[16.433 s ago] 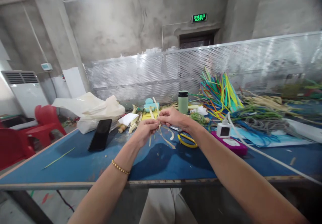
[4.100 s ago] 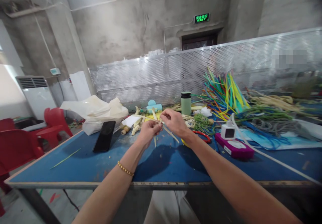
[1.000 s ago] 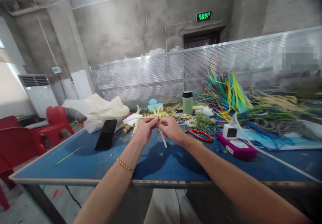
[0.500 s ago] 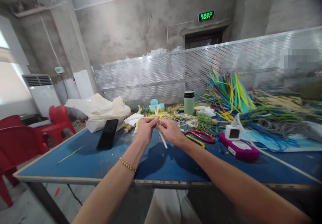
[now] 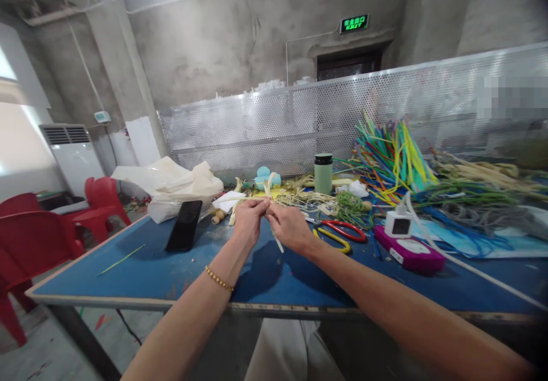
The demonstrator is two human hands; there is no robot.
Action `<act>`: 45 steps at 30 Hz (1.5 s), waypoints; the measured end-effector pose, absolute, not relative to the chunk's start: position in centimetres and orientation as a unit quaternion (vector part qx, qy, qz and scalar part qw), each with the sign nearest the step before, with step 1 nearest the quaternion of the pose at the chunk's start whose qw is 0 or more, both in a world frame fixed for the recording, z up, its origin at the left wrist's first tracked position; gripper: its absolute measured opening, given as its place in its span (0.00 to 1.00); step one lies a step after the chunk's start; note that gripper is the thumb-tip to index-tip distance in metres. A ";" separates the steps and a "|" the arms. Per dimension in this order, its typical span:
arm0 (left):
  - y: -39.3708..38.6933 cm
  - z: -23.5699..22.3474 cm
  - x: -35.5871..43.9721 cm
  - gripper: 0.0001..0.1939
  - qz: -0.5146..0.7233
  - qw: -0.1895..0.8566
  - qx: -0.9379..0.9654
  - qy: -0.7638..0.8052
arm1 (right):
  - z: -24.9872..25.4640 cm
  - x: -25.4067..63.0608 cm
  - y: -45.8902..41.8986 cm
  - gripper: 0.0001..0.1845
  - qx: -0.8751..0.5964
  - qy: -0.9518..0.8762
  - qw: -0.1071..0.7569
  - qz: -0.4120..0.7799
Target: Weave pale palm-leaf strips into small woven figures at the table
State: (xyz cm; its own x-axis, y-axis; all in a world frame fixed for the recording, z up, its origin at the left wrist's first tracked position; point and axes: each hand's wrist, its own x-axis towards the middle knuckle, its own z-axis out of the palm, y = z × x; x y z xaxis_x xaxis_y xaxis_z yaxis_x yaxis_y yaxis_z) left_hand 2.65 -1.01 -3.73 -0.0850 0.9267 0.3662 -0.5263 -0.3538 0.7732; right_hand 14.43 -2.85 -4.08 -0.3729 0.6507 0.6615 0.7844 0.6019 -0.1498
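Pale strips (image 5: 269,182) pinched between the fingertips of left hand (image 5: 247,221) and right hand (image 5: 287,225), close together above the blue tabletop (image 5: 154,281)

Head camera looks forward, down over table (image 5: 149,278).

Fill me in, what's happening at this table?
A person's left hand and right hand meet above the blue table, pinching pale strips between them. One end sticks up and another hangs below; the join is hidden by the fingers. Scissors lie by the right hand, a phone off to the left.
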 end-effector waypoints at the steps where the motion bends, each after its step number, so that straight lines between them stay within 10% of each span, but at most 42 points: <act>1: -1.0 -3.7 2.7 0.13 0.701 0.517 0.433 0.230 | -4.0 14.4 -2.9 0.12 -0.438 -0.823 0.348 -0.096; 15: -1.0 -3.1 2.1 0.11 0.655 0.574 0.433 0.230 | -2.9 14.8 -3.0 0.13 -0.411 -0.828 0.375 -0.071; 21: -0.9 -3.4 2.2 0.07 0.626 0.587 0.464 0.220 | -0.8 17.3 -2.1 0.20 -0.489 -0.699 0.513 -0.091; 30: -2.1 -3.1 2.5 0.09 0.539 0.615 0.527 0.231 | -0.9 17.1 -1.5 0.16 -0.384 -0.683 0.559 0.271; 45: -1.3 -4.0 2.7 0.13 0.576 0.541 0.550 0.270 | -1.6 16.5 -1.3 0.13 -0.399 -0.700 0.544 0.234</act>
State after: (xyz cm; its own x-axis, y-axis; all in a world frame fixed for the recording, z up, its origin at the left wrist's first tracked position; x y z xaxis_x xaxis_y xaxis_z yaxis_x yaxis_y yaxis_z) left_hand 2.73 -1.29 -3.96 0.1912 0.9205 0.3408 -0.3257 -0.2680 0.9067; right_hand 16.52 -1.29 -1.63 -0.0887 0.8134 0.5750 0.3032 0.5719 -0.7622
